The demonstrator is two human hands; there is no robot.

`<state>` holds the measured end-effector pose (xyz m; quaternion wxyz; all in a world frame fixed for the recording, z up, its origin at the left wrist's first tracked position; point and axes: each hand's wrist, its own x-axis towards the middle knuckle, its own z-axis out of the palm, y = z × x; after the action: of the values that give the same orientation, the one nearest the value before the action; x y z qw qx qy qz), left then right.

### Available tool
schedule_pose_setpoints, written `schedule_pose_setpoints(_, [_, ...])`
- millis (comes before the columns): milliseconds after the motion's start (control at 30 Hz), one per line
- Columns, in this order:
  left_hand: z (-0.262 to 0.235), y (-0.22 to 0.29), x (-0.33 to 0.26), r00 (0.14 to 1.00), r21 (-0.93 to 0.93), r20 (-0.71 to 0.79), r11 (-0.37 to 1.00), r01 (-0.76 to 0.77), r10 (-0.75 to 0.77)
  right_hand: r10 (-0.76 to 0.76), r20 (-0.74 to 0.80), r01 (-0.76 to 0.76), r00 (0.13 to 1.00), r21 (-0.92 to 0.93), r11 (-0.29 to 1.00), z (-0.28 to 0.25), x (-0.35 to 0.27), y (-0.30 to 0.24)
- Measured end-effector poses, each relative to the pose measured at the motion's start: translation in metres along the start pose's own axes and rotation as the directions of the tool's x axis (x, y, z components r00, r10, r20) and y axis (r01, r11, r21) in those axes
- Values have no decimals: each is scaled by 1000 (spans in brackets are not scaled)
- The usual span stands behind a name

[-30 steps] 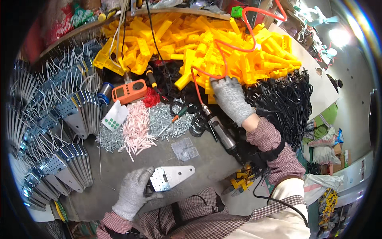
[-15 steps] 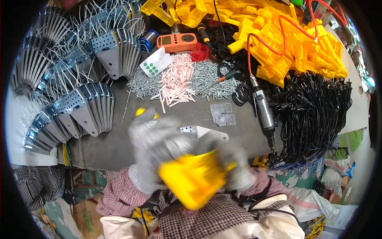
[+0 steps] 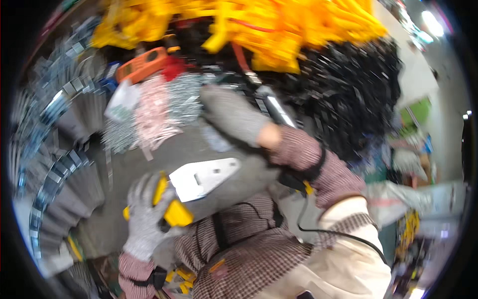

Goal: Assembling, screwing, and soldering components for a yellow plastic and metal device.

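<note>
My left hand [image 3: 142, 214], in a grey knit glove, is closed around a yellow plastic part [image 3: 178, 213] at the near left of the table. Just right of that part is a pale metal plate [image 3: 205, 178] with holes and a tapered end; I cannot tell whether the two touch. My right hand [image 3: 233, 113], gloved too, reaches to the far side, by the right edge of a pile of silvery screws [image 3: 184, 97]. Its fingers are smeared by motion. Small clear pieces [image 3: 216, 138] lie beside its palm. A silver power screwdriver [image 3: 275, 105] with a red hose is right of it.
Pink slim pieces [image 3: 152, 107] lie left of the screws, near an orange meter [image 3: 143, 65]. Stacked metal brackets [image 3: 74, 184] line the left side. Yellow plastic parts [image 3: 279, 30] heap at the back. Bundled black cables [image 3: 348, 89] cover the right.
The view has turned and blurred. My hands have parted: the left carries the yellow part leftward, while the right has let go of it and moved out to the screws.
</note>
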<state>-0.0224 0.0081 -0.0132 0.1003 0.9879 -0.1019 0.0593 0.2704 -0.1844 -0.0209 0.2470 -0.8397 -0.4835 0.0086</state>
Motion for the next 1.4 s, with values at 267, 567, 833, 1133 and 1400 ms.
schedule_pose_setpoints(267, [-19,10,3,990,-149,92,982,120,-107,28,20,-27,999,-82,996,-1,15,-20])
schedule_pose_setpoints(567, [-35,-5,-1,980,-241,197,967,84,-36,133,67,-106,989,-305,946,1,21,-32])
schedule_pose_setpoints(833, [-34,-6,7,969,-140,246,990,0,35,89,-8,-88,996,-246,965,2,13,-29])
schedule_pose_setpoints(1133, [-45,-5,0,953,-128,302,990,57,-16,56,-50,-66,997,-214,975,-13,-2,-63])
schedule_pose_setpoints(1400, [-34,2,3,934,-114,357,991,69,-24,25,124,21,992,-362,932,13,10,-79])
